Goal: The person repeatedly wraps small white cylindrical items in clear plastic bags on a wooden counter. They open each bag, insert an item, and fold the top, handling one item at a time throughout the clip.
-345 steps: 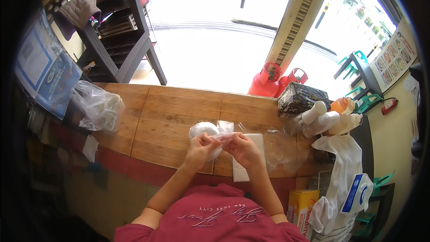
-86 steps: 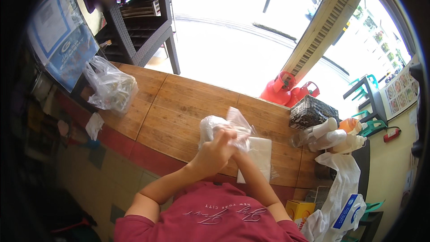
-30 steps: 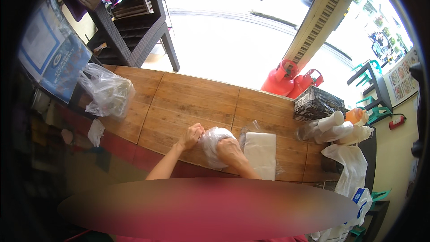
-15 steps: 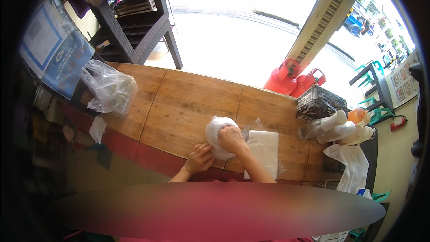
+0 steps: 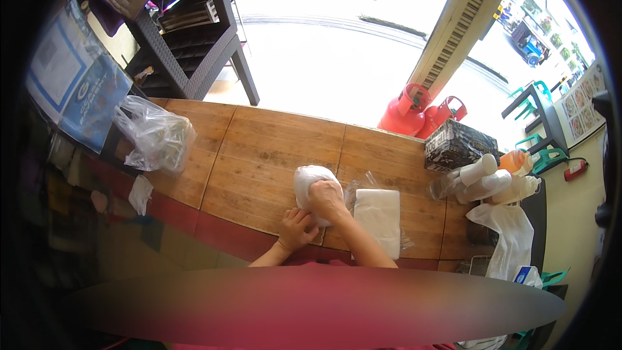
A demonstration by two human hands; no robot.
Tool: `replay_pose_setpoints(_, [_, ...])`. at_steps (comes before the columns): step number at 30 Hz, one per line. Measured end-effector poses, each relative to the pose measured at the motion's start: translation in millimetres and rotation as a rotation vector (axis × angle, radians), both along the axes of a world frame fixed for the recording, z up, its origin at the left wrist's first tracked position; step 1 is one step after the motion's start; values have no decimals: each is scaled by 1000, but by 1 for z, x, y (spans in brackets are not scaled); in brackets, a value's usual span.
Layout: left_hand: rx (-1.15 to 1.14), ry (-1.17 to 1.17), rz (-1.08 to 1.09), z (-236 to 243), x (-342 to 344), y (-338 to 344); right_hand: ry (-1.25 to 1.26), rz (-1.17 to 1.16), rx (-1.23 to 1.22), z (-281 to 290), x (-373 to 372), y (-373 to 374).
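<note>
A rounded white bundle (image 5: 310, 176), thin and wrinkled like plastic or paper, sits on the wooden table in front of me. My right hand (image 5: 326, 198) presses into its top with the fingers curled down, so the fingertips are hidden. At the bundle's near left edge, my left hand (image 5: 298, 228) has bent fingers closed against it. What lies inside the bundle does not show. Just right of my right forearm lies a flat stack of white sheets (image 5: 378, 217), partly in clear plastic wrap (image 5: 407, 240).
A knotted clear plastic bag (image 5: 159, 136) stands on the table's left end. Toward the right are a black patterned box (image 5: 460, 145), several bottles (image 5: 479, 170) and a white plastic bag (image 5: 508, 233). Red gas cylinders (image 5: 405, 113) stand past the far edge. A dark woven chair (image 5: 184, 52) is at far left.
My right hand stays pressed on the bundle, and my left hand has shifted slightly right along its near edge. Outside, a white car has come further into view.
</note>
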State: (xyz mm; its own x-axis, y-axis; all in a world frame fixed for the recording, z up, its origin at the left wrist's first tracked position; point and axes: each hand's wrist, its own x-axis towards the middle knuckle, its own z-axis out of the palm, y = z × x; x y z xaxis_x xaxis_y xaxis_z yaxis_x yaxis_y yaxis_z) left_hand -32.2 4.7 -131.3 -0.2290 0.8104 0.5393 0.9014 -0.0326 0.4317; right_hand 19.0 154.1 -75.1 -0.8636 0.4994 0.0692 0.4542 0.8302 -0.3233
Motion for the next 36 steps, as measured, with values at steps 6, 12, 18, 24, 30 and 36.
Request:
replay_pose_setpoints(6, [-98, 6, 27, -2, 14, -2, 3, -111, -35, -10, -12, -12])
replay_pose_setpoints(12, [22, 178, 128, 23, 25, 13, 47, -210, -5, -9, -28, -23])
replay_pose_setpoints(18, [-195, -235, 34, 24, 41, 18, -25, -202, -46, -8, -32, -21])
replay_pose_setpoints(24, [-205, -259, 24, -16, 49, 40, -78, -163, -57, -2, -28, -21])
replay_pose_setpoints(30, [-287, -188, -106, -20, 32, 50, -74, -166, 6, 0, -27, -20])
replay_pose_setpoints(36, [-226, -31, -120, -3, 33, 50, -71, -172, -60, -3, -28, -19])
